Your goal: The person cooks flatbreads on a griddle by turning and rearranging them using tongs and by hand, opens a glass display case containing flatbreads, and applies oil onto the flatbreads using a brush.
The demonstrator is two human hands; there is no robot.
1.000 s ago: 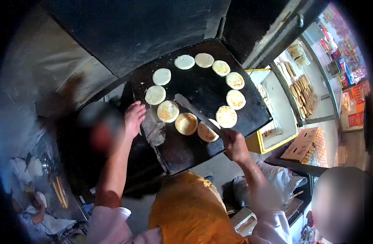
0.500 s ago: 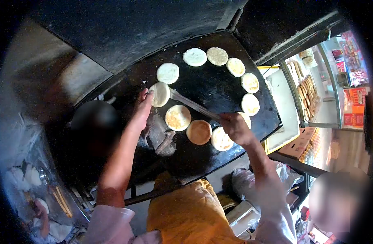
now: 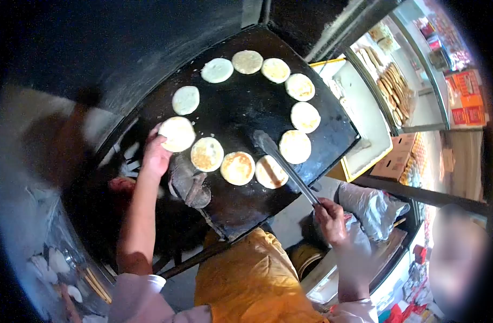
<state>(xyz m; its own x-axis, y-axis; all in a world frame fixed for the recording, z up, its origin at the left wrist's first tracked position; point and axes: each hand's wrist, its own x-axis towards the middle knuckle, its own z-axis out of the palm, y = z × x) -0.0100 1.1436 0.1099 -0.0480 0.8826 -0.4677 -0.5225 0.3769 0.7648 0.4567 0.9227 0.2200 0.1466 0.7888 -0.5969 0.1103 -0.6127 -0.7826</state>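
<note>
Clamped: left hand on flatbread, right hand on spatula — display case holds loaves.

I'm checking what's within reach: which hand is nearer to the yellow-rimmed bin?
The right hand, gripping the long metal tool just below the yellow-rimmed bin. The left hand is across the griddle, at a flatbread's edge.

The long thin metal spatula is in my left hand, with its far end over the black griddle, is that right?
Wrong hand: the head view shows your right hand gripping the long thin metal spatula. Your left hand is at a pale round flatbread. The spatula's far end is over the black griddle.
</note>
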